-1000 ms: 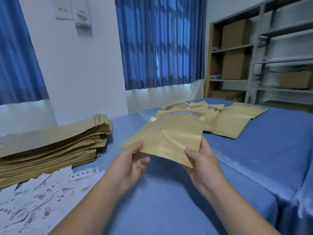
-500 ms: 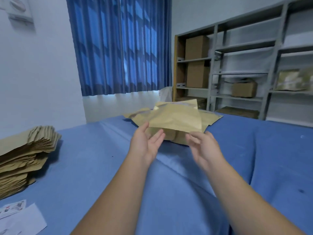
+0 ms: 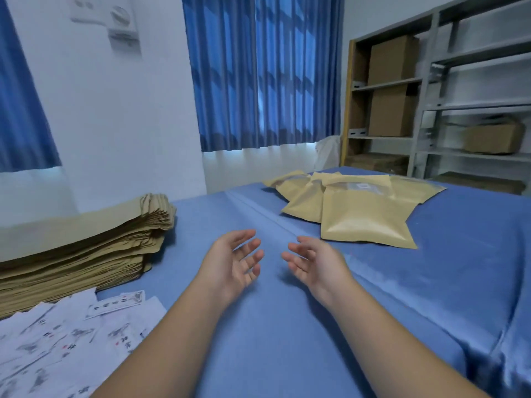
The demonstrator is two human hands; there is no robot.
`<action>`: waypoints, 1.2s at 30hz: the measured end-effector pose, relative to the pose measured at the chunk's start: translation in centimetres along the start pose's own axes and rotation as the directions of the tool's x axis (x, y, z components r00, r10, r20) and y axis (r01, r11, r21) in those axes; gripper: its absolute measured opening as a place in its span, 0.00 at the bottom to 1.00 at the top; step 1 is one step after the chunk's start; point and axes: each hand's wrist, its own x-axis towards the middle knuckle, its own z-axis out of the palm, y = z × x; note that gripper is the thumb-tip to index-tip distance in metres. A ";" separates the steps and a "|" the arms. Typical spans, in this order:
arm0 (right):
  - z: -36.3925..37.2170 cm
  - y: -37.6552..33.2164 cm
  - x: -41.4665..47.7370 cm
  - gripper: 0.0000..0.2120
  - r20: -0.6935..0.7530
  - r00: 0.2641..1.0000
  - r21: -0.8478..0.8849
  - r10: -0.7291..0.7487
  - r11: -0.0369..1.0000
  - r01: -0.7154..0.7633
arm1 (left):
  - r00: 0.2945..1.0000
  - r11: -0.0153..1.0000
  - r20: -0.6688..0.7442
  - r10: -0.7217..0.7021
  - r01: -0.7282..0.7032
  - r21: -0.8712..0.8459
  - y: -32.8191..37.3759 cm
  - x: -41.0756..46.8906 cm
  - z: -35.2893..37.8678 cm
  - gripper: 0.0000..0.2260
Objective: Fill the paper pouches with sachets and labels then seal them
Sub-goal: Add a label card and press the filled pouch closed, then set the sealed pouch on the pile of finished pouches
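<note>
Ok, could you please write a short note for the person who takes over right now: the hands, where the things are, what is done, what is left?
Left hand and right hand: both open, holding nothing, above the blue cloth.
Empty pouch stack: near left.
Printed slips: in front of it; labels or sachets, cannot tell.
Done: a pile of puffed pouches, far right.
Left: the tall stack to fill and seal.

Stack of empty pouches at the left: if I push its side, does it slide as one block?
Probably not: the stack of empty pouches is loose flat sheets with uneven, fanned edges, so upper layers would likely shear off. The blue cloth beneath may wrinkle and drag.
</note>
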 end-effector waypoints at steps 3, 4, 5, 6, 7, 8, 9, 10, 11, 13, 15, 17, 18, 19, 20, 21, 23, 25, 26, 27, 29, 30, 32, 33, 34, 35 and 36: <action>4.9 2.9 -1.2 0.07 0.143 0.988 -0.103 0.056 0.994 -0.042 | 0.997 0.994 -0.040 0.068 -0.064 0.084 2.5 -2.8 -4.2 0.06; 6.5 3.9 -1.6 0.08 0.187 0.980 -0.136 0.073 0.990 -0.048 | 0.994 0.989 -0.060 0.096 -0.089 0.119 3.2 -3.7 -5.7 0.05; 8.0 4.9 -2.2 0.08 0.227 0.970 -0.166 0.091 0.985 -0.053 | 0.989 0.982 -0.084 0.121 -0.107 0.153 3.9 -4.7 -7.2 0.05; 9.5 5.8 -2.7 0.08 0.264 0.958 -0.200 0.109 0.978 -0.056 | 0.984 0.976 -0.108 0.140 -0.118 0.186 4.6 -5.7 -8.8 0.05; 11.0 6.7 -3.3 0.09 0.297 0.946 -0.233 0.127 0.971 -0.057 | 0.979 0.968 -0.133 0.155 -0.124 0.219 5.4 -6.7 -10.5 0.05; 12.4 7.6 -3.9 0.09 0.328 0.934 -0.266 0.144 0.962 -0.055 | 0.972 0.959 -0.159 0.171 -0.128 0.252 6.0 -7.8 -12.2 0.05; 13.7 8.4 -4.4 0.09 0.360 0.919 -0.294 0.160 0.955 -0.051 | 0.963 0.950 -0.191 0.191 -0.133 0.282 6.7 -8.7 -13.9 0.05; 15.0 9.2 -5.1 0.10 0.392 0.903 -0.314 0.176 0.948 -0.049 | 0.949 0.943 -0.230 0.214 -0.139 0.303 7.2 -9.6 -15.6 0.06; 16.2 10.1 -5.7 0.10 0.425 0.883 -0.328 0.197 0.943 -0.052 | 0.932 0.937 -0.274 0.236 -0.144 0.319 7.7 -10.4 -17.3 0.06; 18.4 11.9 -7.0 0.09 0.482 0.844 -0.361 0.235 0.931 -0.053 | 0.896 0.927 -0.348 0.275 -0.151 0.343 8.8 -12.0 -20.6 0.06; 20.3 13.7 -8.1 0.10 0.506 0.828 -0.378 0.243 0.925 -0.040 | 0.862 0.905 -0.387 0.327 -0.168 0.391 9.9 -13.4 -23.8 0.06; 21.8 15.1 -8.9 0.11 0.514 0.825 -0.369 0.235 0.929 -0.035 | 0.809 0.832 -0.407 0.425 -0.172 0.527 10.5 -14.2 -26.8 0.05; 22.6 15.6 -9.2 0.11 0.510 0.830 -0.383 0.227 0.923 -0.018 | 0.763 0.756 -0.409 0.501 -0.155 0.636 10.5 -14.4 -28.3 0.05; 23.2 16.0 -9.3 0.11 0.500 0.841 -0.433 0.207 0.901 0.036 | 0.706 0.656 -0.399 0.586 -0.124 0.744 10.3 -14.5 -29.6 0.05; 23.9 16.5 -9.3 0.11 0.491 0.853 -0.496 0.174 0.861 0.110 | 0.651 0.544 -0.372 0.661 -0.074 0.836 9.9 -14.5 -30.9 0.07; 24.6 16.9 -9.2 0.11 0.490 0.861 -0.544 0.134 0.819 0.182 | 0.619 0.424 -0.334 0.710 0.002 0.906 9.6 -14.4 -32.1 0.09; 26.3 17.6 -8.7 0.11 0.507 0.860 -0.600 0.058 0.740 0.304 | 0.620 0.270 -0.286 0.730 0.123 0.955 9.2 -14.1 -33.9 0.10; 28.1 18.2 -7.9 0.11 0.586 0.810 -0.651 -0.034 0.576 0.495 | 0.612 0.329 -0.325 0.721 0.112 0.938 9.3 -13.6 -35.2 0.10; 29.1 18.4 -7.3 0.12 0.652 0.755 -0.662 -0.070 0.433 0.612 | 0.602 0.390 -0.359 0.713 0.085 0.917 9.3 -13.3 -35.7 0.10; 30.1 18.5 -6.6 0.15 0.719 0.689 -0.648 -0.092 0.269 0.712 | 0.601 0.436 -0.382 0.702 0.061 0.898 9.4 -13.1 -36.0 0.10; 32.3 18.6 -5.1 0.21 0.818 0.567 -0.572 -0.093 -0.033 0.820 | 0.626 0.463 -0.396 0.672 0.063 0.884 9.3 -12.7 -36.6 0.10; 33.4 18.6 -4.4 0.22 0.843 0.531 -0.538 -0.085 -0.159 0.828 | 0.637 0.465 -0.400 0.659 0.073 0.882 9.3 -12.5 -36.7 0.10; 35.4 18.3 -3.0 0.24 0.848 0.528 -0.512 -0.054 -0.342 0.788 | 0.648 0.468 -0.406 0.645 0.085 0.879 9.3 -12.3 -37.0 0.09; 36.3 18.1 -2.4 0.24 0.833 0.553 -0.520 -0.035 -0.391 0.759 | 0.652 0.467 -0.407 0.640 0.091 0.879 9.3 -12.2 -37.1 0.09; 37.0 18.1 -1.8 0.24 0.811 0.584 -0.537 -0.024 -0.428 0.727 | 0.654 0.464 -0.409 0.636 0.100 0.880 9.3 -12.1 -37.1 0.09; 37.6 18.1 -1.2 0.25 0.784 0.620 -0.559 -0.020 -0.456 0.693 | 0.653 0.465 -0.414 0.634 0.106 0.879 9.2 -12.1 -37.1 0.09; 38.0 18.1 -0.8 0.25 0.749 0.662 -0.589 -0.018 -0.475 0.654 | 0.653 0.471 -0.420 0.630 0.108 0.875 9.2 -12.1 -37.1 0.09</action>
